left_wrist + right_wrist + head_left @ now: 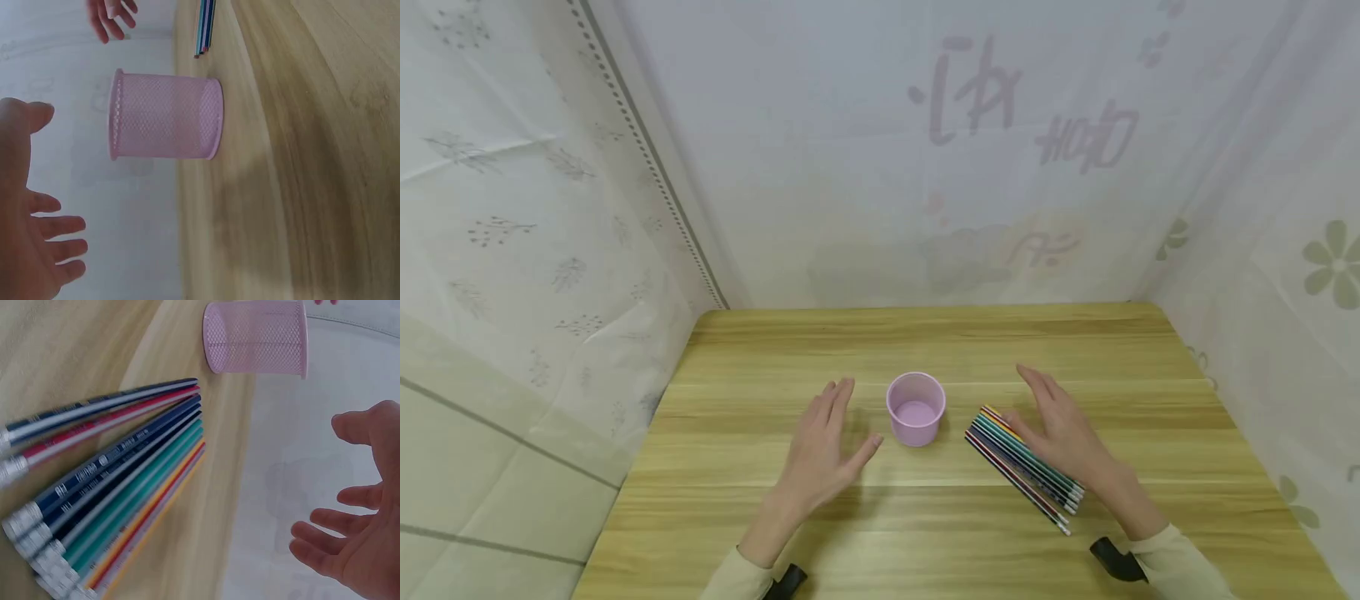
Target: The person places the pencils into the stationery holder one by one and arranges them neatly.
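Observation:
A pink mesh pen cup (916, 425) stands upright on the wooden table, and nothing shows inside it. To its right lies a row of pencils (1018, 462) in dark blue, red, green and yellow, with white erasers toward the near side; the right wrist view shows these pencils (119, 469) closely. My left hand (822, 454) hovers left of the cup, thumb spread from the fingers, touching nothing. Over the far right side of the pencils is my right hand (1067, 433), fingers extended and apart from them. In the left wrist view the cup (165, 117) stands beyond the left hand.
The light wooden table (737, 358) has its far edge along a white printed cloth (850, 167). Similar cloth hangs at the left and right sides. Dark straps with black mounts sit at both wrists by the sleeves.

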### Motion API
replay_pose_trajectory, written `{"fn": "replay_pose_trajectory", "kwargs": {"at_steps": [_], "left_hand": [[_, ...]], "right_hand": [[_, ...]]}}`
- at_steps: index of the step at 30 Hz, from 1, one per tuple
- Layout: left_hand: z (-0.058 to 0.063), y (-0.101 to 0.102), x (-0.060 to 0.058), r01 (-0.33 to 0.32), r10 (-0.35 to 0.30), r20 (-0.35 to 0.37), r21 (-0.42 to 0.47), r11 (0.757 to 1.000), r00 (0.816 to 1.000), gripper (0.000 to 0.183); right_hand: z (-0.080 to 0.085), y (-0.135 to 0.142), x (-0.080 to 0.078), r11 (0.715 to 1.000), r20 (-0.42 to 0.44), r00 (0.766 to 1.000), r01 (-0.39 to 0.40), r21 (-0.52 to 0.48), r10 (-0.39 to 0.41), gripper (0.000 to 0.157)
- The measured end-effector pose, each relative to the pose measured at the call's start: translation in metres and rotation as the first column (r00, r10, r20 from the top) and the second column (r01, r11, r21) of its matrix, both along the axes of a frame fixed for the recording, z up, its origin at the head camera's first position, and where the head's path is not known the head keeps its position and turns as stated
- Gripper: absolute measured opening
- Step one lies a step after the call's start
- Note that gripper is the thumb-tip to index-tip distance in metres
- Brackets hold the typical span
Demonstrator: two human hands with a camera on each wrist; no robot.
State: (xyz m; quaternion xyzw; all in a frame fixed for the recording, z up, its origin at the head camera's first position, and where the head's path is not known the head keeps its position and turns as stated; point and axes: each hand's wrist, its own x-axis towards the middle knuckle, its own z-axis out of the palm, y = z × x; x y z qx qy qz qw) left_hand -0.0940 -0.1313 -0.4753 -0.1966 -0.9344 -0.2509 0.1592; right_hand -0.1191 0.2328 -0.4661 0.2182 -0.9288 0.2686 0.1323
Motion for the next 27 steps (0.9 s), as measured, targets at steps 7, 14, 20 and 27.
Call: {"fn": "replay_pose_trajectory", "kwargs": {"at_steps": [7,14,20,27], "left_hand": [[-0.025,0.008,-0.006,0.063,-0.08,0.094,0.173,0.983,0.992,0.09],[-0.042,0.021,-0.015,0.078,-0.118,0.121,0.293,0.953,0.986,0.095],[-0.044,0.034,-0.022,0.053,-0.152,0.213,0.407,0.912,0.965,0.101],[-0.044,0.046,-0.026,0.057,-0.164,0.206,0.446,0.893,0.965,0.104]], "right_hand": [[-0.018,0.001,0.007,0.996,0.076,0.996,0.047,-0.074,-0.042,0.069],[-0.029,0.005,0.011,0.993,0.109,0.99,0.096,-0.072,-0.088,0.059],[-0.038,0.004,0.009,0.988,0.111,0.984,0.147,-0.051,-0.141,0.055],[-0.055,0.004,0.006,0.984,0.153,0.973,0.18,-0.018,-0.175,0.045]]}}
